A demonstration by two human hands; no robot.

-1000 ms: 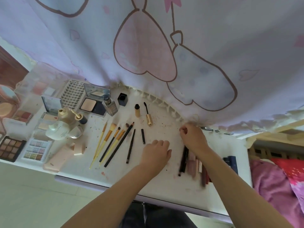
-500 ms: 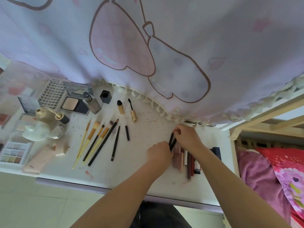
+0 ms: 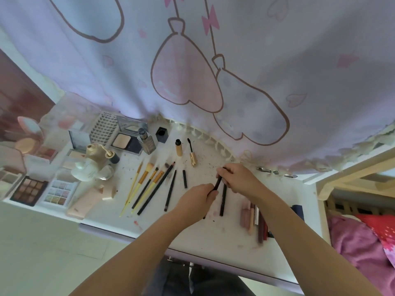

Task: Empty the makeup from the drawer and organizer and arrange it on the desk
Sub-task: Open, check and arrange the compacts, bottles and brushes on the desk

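Note:
Both hands meet over the middle of the white desk (image 3: 213,233). My left hand (image 3: 195,202) and my right hand (image 3: 239,178) each grip an end of a thin black pencil (image 3: 217,183). A second black pencil (image 3: 223,200) hangs from my right hand toward the desk's front. To the left lie several yellow-handled brushes (image 3: 145,186) and black pencils (image 3: 170,190) in a fan. Pink and dark red lip tubes (image 3: 254,221) lie in a row to the right, partly under my right forearm.
Eyeshadow palettes (image 3: 28,190), compacts (image 3: 126,142), bottles (image 3: 147,143) and a white jar (image 3: 85,170) crowd the desk's left part. A gold mascara wand (image 3: 192,153) and tube lie at the back. A printed curtain (image 3: 192,71) hangs over the rear edge. Bedding (image 3: 363,242) lies at right.
The hands moved left from the row of lip tubes to the desk's middle, bringing two black pencils along. The left hand, resting on the desk a second ago, now grips a pencil.

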